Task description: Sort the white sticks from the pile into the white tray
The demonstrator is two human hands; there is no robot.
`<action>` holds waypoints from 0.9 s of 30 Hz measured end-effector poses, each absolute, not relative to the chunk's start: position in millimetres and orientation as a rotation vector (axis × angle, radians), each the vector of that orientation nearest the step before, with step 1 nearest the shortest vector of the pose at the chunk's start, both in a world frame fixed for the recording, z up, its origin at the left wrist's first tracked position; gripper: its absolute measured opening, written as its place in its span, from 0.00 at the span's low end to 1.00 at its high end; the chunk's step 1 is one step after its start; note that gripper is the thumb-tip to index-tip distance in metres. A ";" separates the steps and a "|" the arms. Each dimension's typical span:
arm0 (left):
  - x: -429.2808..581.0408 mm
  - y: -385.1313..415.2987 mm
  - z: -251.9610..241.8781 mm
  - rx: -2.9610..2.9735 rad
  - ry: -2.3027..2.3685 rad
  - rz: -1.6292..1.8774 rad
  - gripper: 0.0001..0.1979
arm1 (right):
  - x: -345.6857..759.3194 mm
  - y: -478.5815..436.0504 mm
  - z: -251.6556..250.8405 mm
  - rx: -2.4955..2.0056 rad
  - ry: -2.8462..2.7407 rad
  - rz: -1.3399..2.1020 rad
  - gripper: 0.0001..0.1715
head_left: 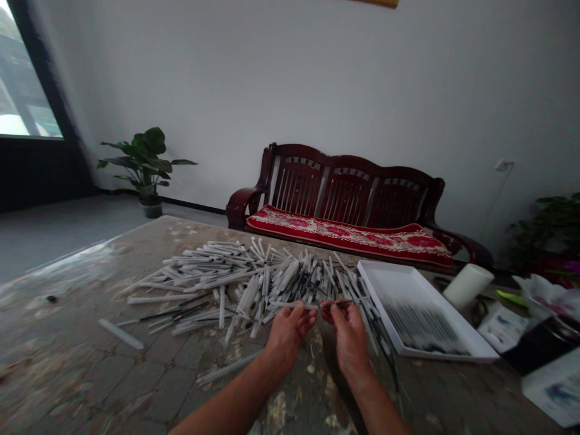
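My left hand (pixel 290 329) pinches a thin whitish stick (pixel 301 306) that lies nearly level across its fingers. Close beside it on the right, my right hand (pixel 348 329) holds a thin dark stick (pixel 338 304) between thumb and fingers. The near ends of the two sticks are close together, and I cannot tell whether they touch. Just beyond my hands, a large loose pile of white and dark sticks (pixel 244 278) spreads over the table. To the right stands a shallow white box (pixel 380 284) with a row of slim grey sticks (pixel 421 323) inside.
On the patterned table (pixel 131 386), a single whitish stick (pixel 121 333) lies apart at the left. A white roll (pixel 468 284), a plastic bag (pixel 548 296) and a white carton (pixel 555 386) stand right of the box. Behind is a wooden bench (pixel 344 181).
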State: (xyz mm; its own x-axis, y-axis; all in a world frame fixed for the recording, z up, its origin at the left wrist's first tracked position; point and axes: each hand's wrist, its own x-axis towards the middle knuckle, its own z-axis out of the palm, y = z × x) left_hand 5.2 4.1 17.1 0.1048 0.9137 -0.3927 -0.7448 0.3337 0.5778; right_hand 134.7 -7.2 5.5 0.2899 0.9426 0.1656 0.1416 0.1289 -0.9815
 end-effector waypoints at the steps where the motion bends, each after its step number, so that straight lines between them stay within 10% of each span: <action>1: 5.0 4.2 16.5 0.260 0.777 1.237 0.05 | 134.6 -7.1 4.2 -1.297 -1.124 0.824 0.15; 13: 0.3 2.6 21.5 0.138 0.603 1.144 0.08 | 131.8 -8.0 13.6 -1.051 -1.097 0.979 0.15; 27: -6.6 13.3 19.0 0.136 0.653 1.242 0.08 | 165.6 15.8 1.3 -1.820 -1.989 -0.161 0.15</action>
State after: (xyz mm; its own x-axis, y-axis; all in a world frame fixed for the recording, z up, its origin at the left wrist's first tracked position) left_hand -6.6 13.3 19.0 0.1685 0.9070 -0.3860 -0.8319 0.3409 0.4378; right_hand 165.6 15.8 1.3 -0.0395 0.9198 0.3904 0.9705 0.1283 -0.2040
